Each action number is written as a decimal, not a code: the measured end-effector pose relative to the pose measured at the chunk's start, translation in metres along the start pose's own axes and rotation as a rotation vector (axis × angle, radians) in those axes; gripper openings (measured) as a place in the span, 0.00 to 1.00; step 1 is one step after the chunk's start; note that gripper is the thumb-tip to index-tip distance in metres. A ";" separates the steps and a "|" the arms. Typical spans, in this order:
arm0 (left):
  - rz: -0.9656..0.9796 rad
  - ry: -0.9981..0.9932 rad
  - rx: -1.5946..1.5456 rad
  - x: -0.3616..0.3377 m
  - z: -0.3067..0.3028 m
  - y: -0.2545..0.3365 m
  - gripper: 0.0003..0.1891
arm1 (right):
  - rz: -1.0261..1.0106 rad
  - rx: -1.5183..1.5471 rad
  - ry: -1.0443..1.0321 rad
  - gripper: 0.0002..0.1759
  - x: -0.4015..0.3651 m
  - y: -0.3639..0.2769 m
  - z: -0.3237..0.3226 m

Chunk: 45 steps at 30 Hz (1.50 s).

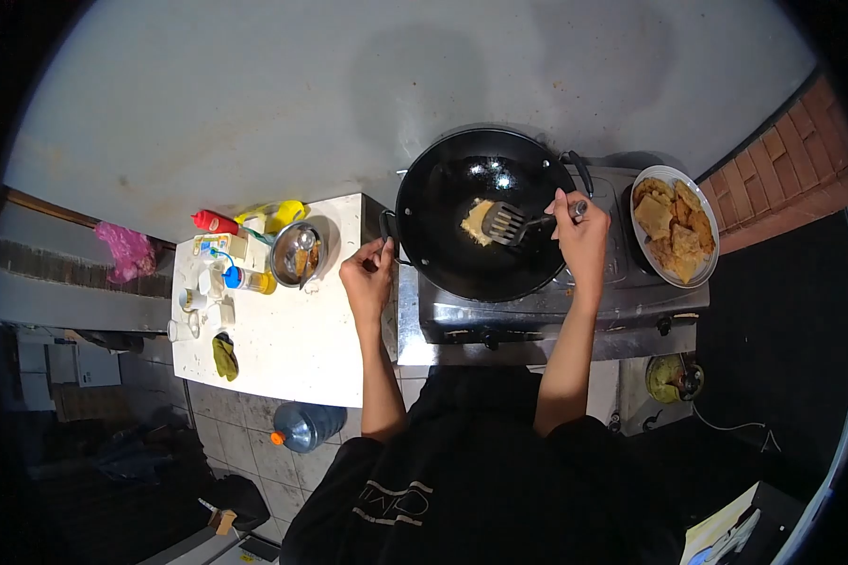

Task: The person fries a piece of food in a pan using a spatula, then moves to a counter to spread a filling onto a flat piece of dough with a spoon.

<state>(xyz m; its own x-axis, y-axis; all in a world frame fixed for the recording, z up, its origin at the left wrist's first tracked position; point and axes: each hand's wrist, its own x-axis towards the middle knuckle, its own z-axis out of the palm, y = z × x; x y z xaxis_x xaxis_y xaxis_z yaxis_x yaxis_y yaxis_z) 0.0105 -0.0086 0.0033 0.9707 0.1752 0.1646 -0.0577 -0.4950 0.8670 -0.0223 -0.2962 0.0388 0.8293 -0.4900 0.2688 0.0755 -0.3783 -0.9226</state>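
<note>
A black wok point(443, 254) sits on the stove, tilted light glinting off its oily inside. My right hand point(581, 235) is closed around the handle of a slotted spatula point(507, 224), whose head lies in the wok at the edge of a small pale-golden piece of frying food point(476, 224). At the wok's left side my left hand point(367, 273) is closed, its fingertips pinching the lower end of the wok's left loop handle point(386, 226). The wok's other handle point(579, 171) stands out at the upper right, untouched.
Right of the wok, a white bowl point(713, 247) holds several fried pieces. The stove point(575, 325) has knobs in front. On the white table point(292, 363) stand a metal bowl point(283, 247), a red bottle point(215, 222) and a blue-capped bottle point(250, 280). A water jug point(306, 426) lies below.
</note>
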 end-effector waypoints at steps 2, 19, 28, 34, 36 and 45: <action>0.002 0.014 0.010 -0.002 -0.001 0.003 0.13 | -0.006 0.005 0.011 0.17 -0.001 0.000 0.000; -0.008 0.018 -0.005 0.000 0.002 -0.001 0.13 | 0.022 0.097 0.023 0.15 0.000 0.013 0.020; 0.001 0.021 0.038 0.001 0.002 -0.001 0.13 | 0.052 0.126 0.020 0.17 0.002 0.023 0.020; -0.013 0.013 0.011 0.003 0.003 -0.003 0.12 | 0.097 0.118 0.015 0.15 0.003 0.021 0.019; -0.058 0.003 -0.015 0.001 0.002 -0.003 0.12 | 0.129 0.127 0.011 0.15 0.004 0.024 0.018; -0.024 0.006 -0.011 0.000 0.002 0.003 0.12 | 0.146 0.132 0.020 0.15 0.002 0.026 0.019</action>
<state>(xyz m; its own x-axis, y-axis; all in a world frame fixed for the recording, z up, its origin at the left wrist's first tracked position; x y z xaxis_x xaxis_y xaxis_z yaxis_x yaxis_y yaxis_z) 0.0103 -0.0118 0.0051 0.9704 0.1924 0.1463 -0.0367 -0.4810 0.8760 -0.0082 -0.2920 0.0102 0.8255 -0.5483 0.1338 0.0284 -0.1963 -0.9801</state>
